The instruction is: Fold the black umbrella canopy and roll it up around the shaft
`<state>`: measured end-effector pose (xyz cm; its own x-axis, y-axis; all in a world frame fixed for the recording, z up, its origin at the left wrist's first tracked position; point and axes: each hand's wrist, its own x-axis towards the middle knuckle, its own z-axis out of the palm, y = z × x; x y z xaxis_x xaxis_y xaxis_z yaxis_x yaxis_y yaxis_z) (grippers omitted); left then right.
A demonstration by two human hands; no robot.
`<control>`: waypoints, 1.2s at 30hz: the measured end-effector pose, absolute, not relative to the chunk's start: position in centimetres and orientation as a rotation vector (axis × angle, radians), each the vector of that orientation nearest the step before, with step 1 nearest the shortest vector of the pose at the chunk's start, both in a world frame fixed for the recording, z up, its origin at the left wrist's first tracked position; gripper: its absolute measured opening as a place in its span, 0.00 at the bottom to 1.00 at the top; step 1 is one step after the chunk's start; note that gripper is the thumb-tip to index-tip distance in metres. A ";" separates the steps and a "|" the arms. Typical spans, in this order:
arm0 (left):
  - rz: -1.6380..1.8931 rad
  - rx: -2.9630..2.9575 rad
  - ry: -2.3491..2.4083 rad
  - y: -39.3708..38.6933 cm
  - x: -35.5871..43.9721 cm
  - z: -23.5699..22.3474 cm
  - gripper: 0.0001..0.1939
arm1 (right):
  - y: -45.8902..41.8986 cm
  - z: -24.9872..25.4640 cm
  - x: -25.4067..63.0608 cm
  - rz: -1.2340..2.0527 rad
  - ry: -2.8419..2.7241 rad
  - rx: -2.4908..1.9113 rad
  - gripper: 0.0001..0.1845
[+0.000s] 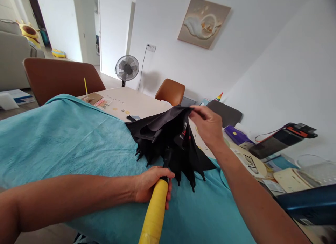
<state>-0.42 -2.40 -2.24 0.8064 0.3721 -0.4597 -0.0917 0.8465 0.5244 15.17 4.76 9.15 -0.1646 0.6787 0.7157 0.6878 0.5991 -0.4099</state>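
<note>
A black umbrella (164, 123) lies partly folded over the table, its canopy loose and its rib tips pointing back toward me. Its handle (154, 212) is wrapped in yellow tape and runs down to the lower edge of the view. My left hand (154, 184) is closed round the top of that handle, where the yellow meets the black shaft. With thumb and fingers my right hand (206, 123) pinches the canopy's fabric at its upper right. White and red print shows on the cloth below. Beneath the umbrella spreads a turquoise cloth (86, 142).
On the right side stand a dark bottle (278, 142), a purple case (237, 135), glasses (250, 163) and a blue cylinder (309, 203). Brown chairs (63, 76) flank the table's far side. A fan (127, 68) stands behind. A yellow pencil-like stick (85, 86) rises at far left.
</note>
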 end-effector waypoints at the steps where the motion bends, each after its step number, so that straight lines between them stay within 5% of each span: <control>1: 0.268 0.501 0.581 -2.4 -0.4 -2.3 0.12 | 4.4 8.7 15.3 -0.006 -1.971 -1.090 0.08; 9: 0.305 0.501 0.570 -2.7 -0.4 -2.4 0.11 | 0.8 2.6 16.6 0.026 -2.402 -1.209 0.12; 14: 0.477 0.504 0.604 -3.3 -0.1 -2.3 0.20 | 0.6 2.2 17.2 0.052 -2.430 -1.222 0.13; 36: 0.518 0.703 0.769 -2.6 -0.3 -1.9 0.17 | -0.7 2.4 18.8 -0.052 -1.963 -1.360 0.09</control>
